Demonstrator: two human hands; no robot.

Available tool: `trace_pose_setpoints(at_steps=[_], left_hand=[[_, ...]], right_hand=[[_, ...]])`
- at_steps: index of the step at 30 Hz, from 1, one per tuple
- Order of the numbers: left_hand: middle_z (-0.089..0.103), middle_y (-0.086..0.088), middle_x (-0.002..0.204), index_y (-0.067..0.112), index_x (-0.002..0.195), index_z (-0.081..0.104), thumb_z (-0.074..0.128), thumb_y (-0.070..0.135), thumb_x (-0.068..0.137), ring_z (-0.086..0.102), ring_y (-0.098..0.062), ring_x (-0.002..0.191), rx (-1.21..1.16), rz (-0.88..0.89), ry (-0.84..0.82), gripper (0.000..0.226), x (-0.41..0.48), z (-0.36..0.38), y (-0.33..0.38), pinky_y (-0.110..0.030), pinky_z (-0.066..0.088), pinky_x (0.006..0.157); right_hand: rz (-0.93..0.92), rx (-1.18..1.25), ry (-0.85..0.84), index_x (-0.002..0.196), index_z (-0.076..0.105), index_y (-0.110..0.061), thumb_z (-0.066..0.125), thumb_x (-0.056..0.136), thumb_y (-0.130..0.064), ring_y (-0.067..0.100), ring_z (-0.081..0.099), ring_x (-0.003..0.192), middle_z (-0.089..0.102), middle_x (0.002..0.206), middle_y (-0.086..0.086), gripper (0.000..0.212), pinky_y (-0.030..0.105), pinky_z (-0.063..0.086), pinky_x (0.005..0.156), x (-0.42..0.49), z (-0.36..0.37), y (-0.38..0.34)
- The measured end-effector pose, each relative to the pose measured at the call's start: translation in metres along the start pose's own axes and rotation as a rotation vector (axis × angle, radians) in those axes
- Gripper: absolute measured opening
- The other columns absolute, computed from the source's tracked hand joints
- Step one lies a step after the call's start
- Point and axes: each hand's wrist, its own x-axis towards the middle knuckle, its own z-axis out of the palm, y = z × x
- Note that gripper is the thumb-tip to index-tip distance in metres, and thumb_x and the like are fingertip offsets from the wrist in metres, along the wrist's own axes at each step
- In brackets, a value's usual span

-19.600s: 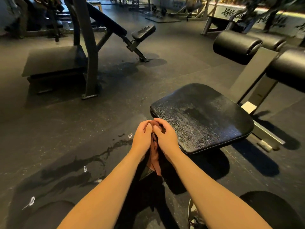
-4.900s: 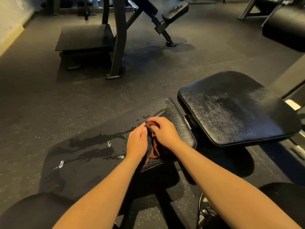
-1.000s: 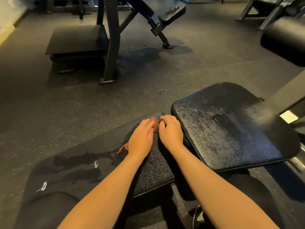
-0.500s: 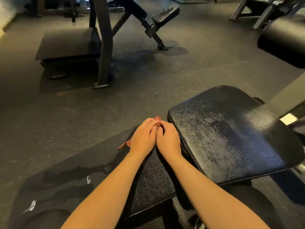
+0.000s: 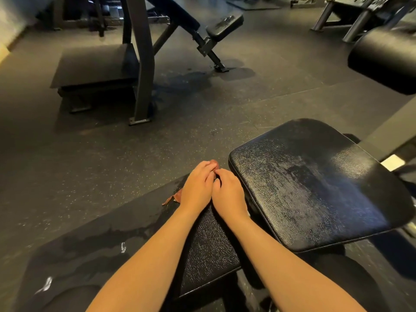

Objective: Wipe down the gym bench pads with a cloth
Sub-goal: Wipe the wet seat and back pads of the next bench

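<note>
A reddish-brown cloth (image 5: 172, 199) lies on the narrow black textured bench pad (image 5: 209, 246) in front of me, mostly covered by my hands. Only a corner shows left of my wrist and a bit at my fingertips. My left hand (image 5: 197, 188) lies flat on the cloth with its fingers stretched forward, pressing it onto the pad's far end. Beside it and touching it, my right hand (image 5: 227, 194) has its fingertips curled down onto the cloth. The wide black seat pad (image 5: 315, 188) sits just to the right, streaked with damp marks.
Dark wet patches mark the floor mat (image 5: 90, 246) at lower left. A steel machine frame (image 5: 140, 64) with an angled bench and small pad (image 5: 225, 23) stands ahead. A black roller pad (image 5: 382, 59) and a grey upright are at the right. Rubber floor lies between.
Both hands have slid the cloth a little forward along the narrow pad to its far end, staying side by side. The view has shifted slightly.
</note>
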Motion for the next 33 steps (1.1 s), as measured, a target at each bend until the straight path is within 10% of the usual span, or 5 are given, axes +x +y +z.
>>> trace_pose_setpoints(at_steps=[7, 16, 23, 33], left_hand=[[0.057, 0.004, 0.131, 0.019, 0.130, 0.062, 0.038, 0.018, 0.106, 0.056, -0.016, 0.116, 0.106, -0.133, 0.168, 0.034, -0.039, -0.026, -0.043, -0.037, 0.046, 0.099], [0.057, 0.002, 0.132, 0.015, 0.121, 0.063, 0.054, 0.013, 0.096, 0.046, -0.021, 0.122, 0.253, -0.277, 0.104, 0.026, -0.043, -0.018, -0.023, -0.036, 0.032, 0.087], [0.065, 0.017, 0.130, 0.032, 0.136, 0.062, 0.045, 0.029, 0.107, 0.058, 0.004, 0.120, -0.700, -0.354, 0.005, 0.034, -0.041, -0.021, 0.040, -0.022, 0.044, 0.106], [0.054, 0.002, 0.144, 0.019, 0.141, 0.056, 0.034, 0.023, 0.109, 0.041, -0.014, 0.137, -0.259, -0.319, 0.146, 0.039, -0.054, -0.006, 0.012, -0.032, 0.029, 0.118]], right_hand=[[-0.295, -0.371, -0.100, 0.127, 0.066, -0.013, 0.056, 0.096, -0.022, 0.028, 0.045, 0.137, 0.059, 0.137, 0.008, 0.034, 0.047, 0.032, 0.118, -0.010, 0.018, 0.004], [-0.236, -0.151, -0.211, 0.138, 0.057, -0.018, 0.049, 0.101, -0.023, 0.019, 0.043, 0.138, 0.059, 0.138, 0.001, 0.039, 0.042, 0.022, 0.123, -0.022, 0.006, 0.000], [-0.055, 0.167, -0.131, 0.146, 0.050, -0.023, 0.051, 0.101, -0.027, 0.008, 0.034, 0.142, 0.041, 0.153, 0.001, 0.045, 0.030, 0.028, 0.120, -0.017, -0.016, -0.002], [0.021, -0.116, -0.187, 0.154, 0.035, -0.012, 0.043, 0.100, -0.007, 0.023, 0.019, 0.151, 0.019, 0.164, 0.006, 0.055, 0.036, 0.021, 0.123, 0.023, -0.007, 0.002]])
